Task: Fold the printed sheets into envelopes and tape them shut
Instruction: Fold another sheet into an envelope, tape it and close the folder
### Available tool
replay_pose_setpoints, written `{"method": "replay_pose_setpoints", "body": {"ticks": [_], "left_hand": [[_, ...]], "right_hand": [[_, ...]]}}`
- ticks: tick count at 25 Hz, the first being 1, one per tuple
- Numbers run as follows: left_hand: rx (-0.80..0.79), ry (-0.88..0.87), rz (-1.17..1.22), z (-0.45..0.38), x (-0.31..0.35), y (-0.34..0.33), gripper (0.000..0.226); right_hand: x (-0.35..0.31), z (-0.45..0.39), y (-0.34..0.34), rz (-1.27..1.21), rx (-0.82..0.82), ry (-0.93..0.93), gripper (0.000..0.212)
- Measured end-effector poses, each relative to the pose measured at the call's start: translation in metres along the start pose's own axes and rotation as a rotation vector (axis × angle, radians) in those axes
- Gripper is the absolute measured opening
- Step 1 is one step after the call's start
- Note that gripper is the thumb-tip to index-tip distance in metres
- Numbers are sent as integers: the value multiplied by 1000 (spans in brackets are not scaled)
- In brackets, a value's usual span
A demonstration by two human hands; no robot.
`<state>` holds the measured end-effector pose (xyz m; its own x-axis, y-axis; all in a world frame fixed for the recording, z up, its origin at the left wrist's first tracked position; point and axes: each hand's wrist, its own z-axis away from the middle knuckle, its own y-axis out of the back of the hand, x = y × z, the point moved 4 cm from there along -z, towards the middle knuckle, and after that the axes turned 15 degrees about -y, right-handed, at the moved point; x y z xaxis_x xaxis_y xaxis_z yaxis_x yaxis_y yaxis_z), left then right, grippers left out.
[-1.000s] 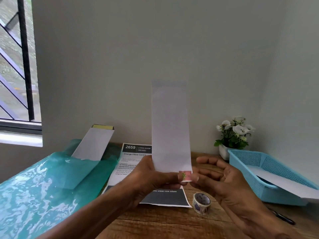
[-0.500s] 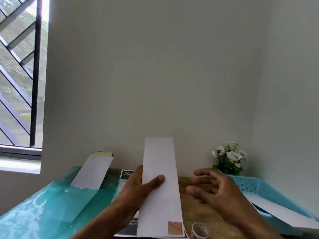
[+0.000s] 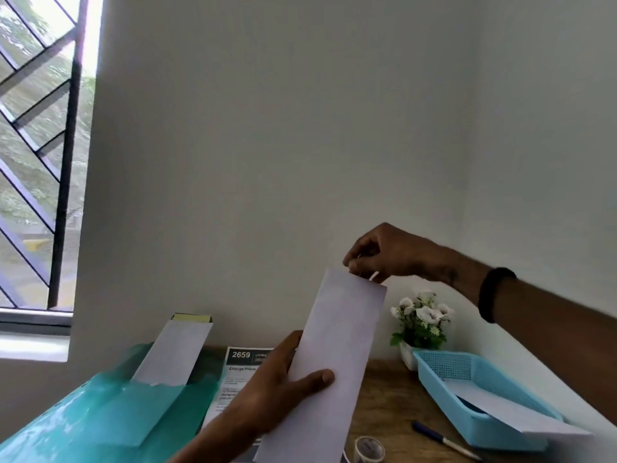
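Observation:
I hold a long white folded envelope point(image 3: 334, 355) upright above the wooden desk point(image 3: 390, 399). My left hand point(image 3: 277, 379) grips its lower half, thumb across the front. My right hand point(image 3: 384, 253) pinches the envelope's top edge from above, fingers curled at its opening. A printed sheet point(image 3: 233, 379) headed 2659 lies flat on the desk behind my left hand. A roll of patterned tape point(image 3: 369, 449) stands on the desk at the bottom edge of the view.
A blue plastic basket point(image 3: 474, 389) at the right holds a white sheet. A teal plastic folder point(image 3: 100, 419) with a white envelope sticking out lies at the left. A pen point(image 3: 440, 437) lies near the basket; a small flower pot point(image 3: 422, 325) stands by the wall.
My right hand rose from beside the envelope to pinch its top edge. The envelope tilted slightly right, and the view tipped upward.

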<state>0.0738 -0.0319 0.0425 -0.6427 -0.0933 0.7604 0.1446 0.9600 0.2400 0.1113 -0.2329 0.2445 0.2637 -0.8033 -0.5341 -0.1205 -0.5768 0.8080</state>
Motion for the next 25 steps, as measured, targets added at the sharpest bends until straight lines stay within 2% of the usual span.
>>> {"method": "replay_pose_setpoints", "body": {"ticks": [2,5,8,11,13,15,19,21,23,25], "left_hand": [[-20,-54,-56,-2,4,2,54],[-44,-93,-132,-11,16,4,58],[-80,-231,-411,-37,30,2,59],[53,-389,-649,-63,58,-13,62],[170,-485,-692,-70,80,-35,63],[193,-592,-674,-66,99,-67,58],[-46,-666,-624,-39,113,-159,63],[-110,-689,-625,-23,114,-200,62],[-68,-776,-694,-6,115,-232,44],[81,-891,-700,8,120,-251,21]], "right_hand": [[-15,13,11,14,-67,12,18],[-27,33,24,211,-95,47,28],[-23,48,38,490,-28,10,32],[-1,74,62,580,61,-87,35],[21,97,80,494,136,-160,35],[50,120,96,333,215,-245,38],[111,176,109,-119,322,-445,45],[134,202,102,-284,388,-533,43],[154,223,91,-354,454,-590,29],[173,241,79,-430,501,-611,15]]}}
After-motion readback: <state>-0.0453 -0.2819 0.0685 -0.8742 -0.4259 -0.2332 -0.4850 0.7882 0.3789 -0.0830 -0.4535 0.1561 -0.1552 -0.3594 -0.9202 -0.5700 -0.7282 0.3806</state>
